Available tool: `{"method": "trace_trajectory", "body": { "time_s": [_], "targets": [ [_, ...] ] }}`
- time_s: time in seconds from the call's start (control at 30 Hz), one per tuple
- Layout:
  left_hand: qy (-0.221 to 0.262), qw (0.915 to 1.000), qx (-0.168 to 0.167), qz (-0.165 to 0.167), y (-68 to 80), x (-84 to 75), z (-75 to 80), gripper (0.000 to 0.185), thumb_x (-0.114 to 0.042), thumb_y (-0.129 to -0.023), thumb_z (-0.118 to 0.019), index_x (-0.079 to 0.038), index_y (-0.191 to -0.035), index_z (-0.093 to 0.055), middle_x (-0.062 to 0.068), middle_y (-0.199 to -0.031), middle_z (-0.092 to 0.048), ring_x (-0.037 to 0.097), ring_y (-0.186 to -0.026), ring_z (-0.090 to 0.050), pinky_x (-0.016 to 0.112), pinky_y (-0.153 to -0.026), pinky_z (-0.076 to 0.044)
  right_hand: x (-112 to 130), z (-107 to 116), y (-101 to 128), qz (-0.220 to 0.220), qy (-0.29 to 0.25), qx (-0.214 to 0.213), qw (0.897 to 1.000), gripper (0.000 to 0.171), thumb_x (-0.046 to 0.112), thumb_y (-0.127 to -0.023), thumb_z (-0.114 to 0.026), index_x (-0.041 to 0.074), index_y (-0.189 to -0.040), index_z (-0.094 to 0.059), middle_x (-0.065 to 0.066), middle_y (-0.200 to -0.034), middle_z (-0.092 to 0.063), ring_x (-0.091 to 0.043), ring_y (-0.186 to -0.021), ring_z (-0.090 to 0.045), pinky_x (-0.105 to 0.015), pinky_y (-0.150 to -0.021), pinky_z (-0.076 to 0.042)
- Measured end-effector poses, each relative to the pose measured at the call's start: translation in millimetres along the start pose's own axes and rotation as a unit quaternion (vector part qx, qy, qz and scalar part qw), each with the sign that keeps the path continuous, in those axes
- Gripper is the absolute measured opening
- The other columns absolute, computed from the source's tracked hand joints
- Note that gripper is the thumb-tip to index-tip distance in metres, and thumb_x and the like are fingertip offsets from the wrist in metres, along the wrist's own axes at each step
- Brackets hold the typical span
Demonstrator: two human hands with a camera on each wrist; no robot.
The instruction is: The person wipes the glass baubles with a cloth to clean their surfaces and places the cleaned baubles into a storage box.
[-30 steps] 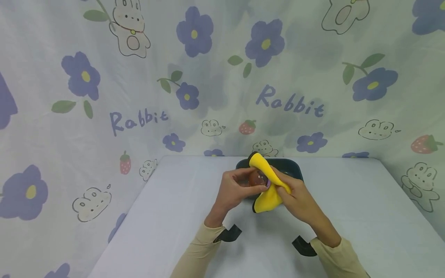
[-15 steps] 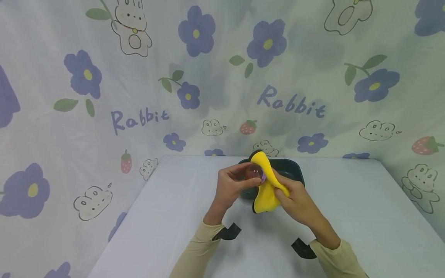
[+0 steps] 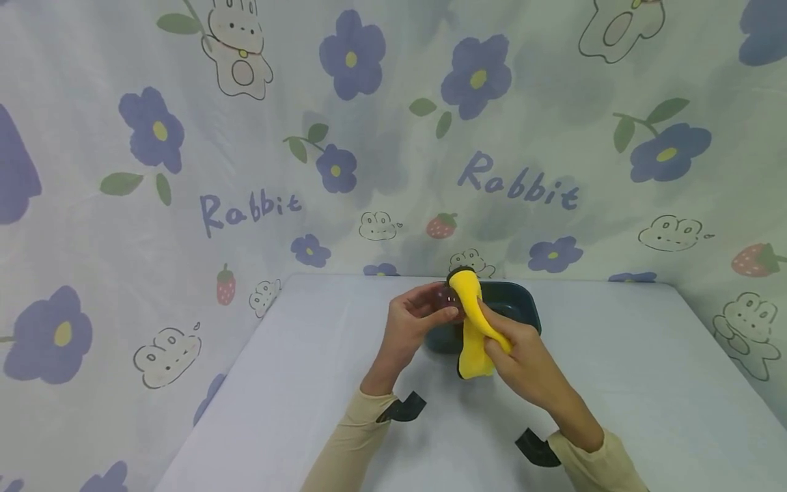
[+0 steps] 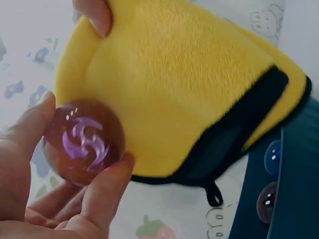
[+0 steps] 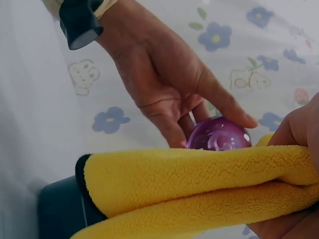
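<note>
My left hand pinches a small glossy ball between thumb and fingers; it looks brown-purple with a pale swirl mark, and it also shows as the ball in the right wrist view. My right hand grips a yellow cloth with a black edge, draped against the ball. The cloth fills most of the left wrist view, and the cloth spans the right wrist view below the ball. Both hands hover over a dark teal tray.
The tray holds at least two other glossy balls. It stands at the back of a white table, against a flower-and-rabbit print backdrop. Black wrist straps sit on both beige sleeves.
The ball and cloth have risen slightly and shifted back over the tray. The cloth now hangs narrower and more upright in my right hand.
</note>
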State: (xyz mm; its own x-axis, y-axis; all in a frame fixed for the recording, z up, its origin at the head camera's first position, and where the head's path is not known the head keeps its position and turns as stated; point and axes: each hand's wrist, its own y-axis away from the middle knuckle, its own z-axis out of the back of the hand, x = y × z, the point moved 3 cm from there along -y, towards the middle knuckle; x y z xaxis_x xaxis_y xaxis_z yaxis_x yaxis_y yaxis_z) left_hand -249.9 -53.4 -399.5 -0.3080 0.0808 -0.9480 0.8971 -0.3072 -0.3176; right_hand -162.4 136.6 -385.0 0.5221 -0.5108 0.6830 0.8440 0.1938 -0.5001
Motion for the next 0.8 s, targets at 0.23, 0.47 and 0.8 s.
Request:
{"method": "trace_trajectory", "body": {
  "time_s": [0.23,0.47,0.8],
  "targets": [
    [-0.025,0.9976,0.063,0.016,0.8,2.1,-4.6,0.046,-0.024,-0.086,-0.085,-0.011,-0.129,-0.071,0.011,-0.121,-0.076,0.018,-0.102,-0.075,0.035,-0.095,-0.062,5,2,1,0.051,0.045,-0.018,0.998,0.058,-0.009,-0.093,-0.056,0.0,-0.15,-0.05,-0.019,-0.152,-0.056,-0.02,-0.1,-0.065,-0.02,-0.083,-0.059],
    [-0.062,0.9938,0.092,-0.011,2.5,-0.2,-7.5,0.041,-0.025,-0.084,-0.088,-0.014,-0.121,-0.075,0.009,-0.114,-0.078,0.018,-0.098,-0.075,0.034,-0.092,-0.063,5,2,0,0.081,0.054,-0.02,0.995,0.062,-0.013,-0.092,-0.054,0.004,-0.151,-0.051,-0.021,-0.154,-0.052,-0.037,-0.133,-0.06,-0.005,-0.098,-0.045],
    [-0.092,0.9875,0.109,-0.068,6.7,-5.0,-17.3,0.03,-0.018,-0.083,-0.088,-0.015,-0.11,-0.077,0.009,-0.093,-0.077,0.016,-0.081,-0.07,0.036,-0.079,-0.064,-7,7,-3,0.075,0.037,0.0,0.997,0.062,-0.01,-0.094,-0.053,0.007,-0.154,-0.047,-0.016,-0.157,-0.051,-0.018,-0.104,-0.063,-0.017,-0.08,-0.054]
  ]
}}
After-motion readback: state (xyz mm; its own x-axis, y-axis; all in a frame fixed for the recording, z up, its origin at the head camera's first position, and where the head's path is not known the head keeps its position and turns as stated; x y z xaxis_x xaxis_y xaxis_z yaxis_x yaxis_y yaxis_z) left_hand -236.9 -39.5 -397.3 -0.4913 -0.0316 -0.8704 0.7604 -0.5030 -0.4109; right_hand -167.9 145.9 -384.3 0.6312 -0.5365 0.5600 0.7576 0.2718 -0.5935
